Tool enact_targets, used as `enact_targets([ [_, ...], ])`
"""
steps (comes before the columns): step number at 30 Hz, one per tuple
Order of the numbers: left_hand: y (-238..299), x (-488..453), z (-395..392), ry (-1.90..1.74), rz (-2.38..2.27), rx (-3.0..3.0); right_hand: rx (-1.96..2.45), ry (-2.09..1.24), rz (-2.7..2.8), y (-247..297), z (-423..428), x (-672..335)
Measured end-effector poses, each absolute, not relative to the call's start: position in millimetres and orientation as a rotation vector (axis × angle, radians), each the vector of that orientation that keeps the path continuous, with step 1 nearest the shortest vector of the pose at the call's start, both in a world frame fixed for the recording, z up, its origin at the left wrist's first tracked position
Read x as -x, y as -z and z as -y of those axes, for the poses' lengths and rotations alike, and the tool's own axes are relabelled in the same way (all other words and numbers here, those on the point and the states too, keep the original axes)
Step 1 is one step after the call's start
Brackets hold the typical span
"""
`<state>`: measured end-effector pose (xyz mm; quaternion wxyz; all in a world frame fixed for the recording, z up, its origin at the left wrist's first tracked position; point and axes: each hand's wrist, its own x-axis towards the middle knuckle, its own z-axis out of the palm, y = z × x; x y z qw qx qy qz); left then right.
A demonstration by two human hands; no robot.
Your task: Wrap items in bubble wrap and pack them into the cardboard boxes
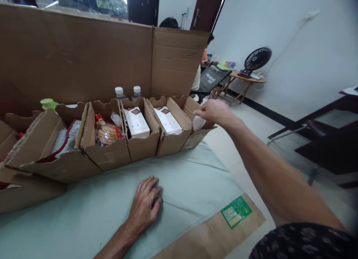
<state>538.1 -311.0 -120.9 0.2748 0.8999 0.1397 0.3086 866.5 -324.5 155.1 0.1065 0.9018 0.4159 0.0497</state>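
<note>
My right hand (216, 111) reaches over the last cardboard compartment (195, 141) at the right end of the row. Its fingers are closed on a small pale, whitish item (198, 123), whose kind I cannot make out. That item is at the compartment's opening, and the hand is slightly blurred. My left hand (144, 199) rests on the pale green cloth (179, 180) in front of the row, fingers apart and holding nothing. Just left of the right hand, a white box (168, 121) lies in the neighbouring compartment.
Other compartments hold another white box (136, 123), a packet of biscuits (107, 134) and a red-edged packet (65, 138). Two white-capped bottles (119, 91) stand behind. A tall cardboard panel (84, 54) rises at the back. Beyond are a folding chair (211, 78) and a fan (256, 59).
</note>
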Motion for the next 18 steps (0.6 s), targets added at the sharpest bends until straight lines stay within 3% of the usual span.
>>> enact_targets([
  [2,111,-535,311,-0.954,-0.427,-2.357,-2.787,-0.455,-1.321,-175,351,-841],
  [4,92,-531,314,-1.106,-0.46,-2.281,-2.848,-0.492,-1.623,-180,380,-799],
  [7,61,-522,322,-1.247,-0.388,-2.196,-2.667,0.156,-2.226,-162,413,-729],
  [10,46,-509,328,-1.058,-0.371,-2.16,-2.285,0.705,-2.537,-141,414,-697],
  [15,69,-478,320,-0.6,-0.645,-2.079,-2.482,0.262,-2.128,-149,352,-756],
  [18,84,-464,312,-0.495,-0.812,-1.977,-2.281,0.331,-2.091,-169,312,-795],
])
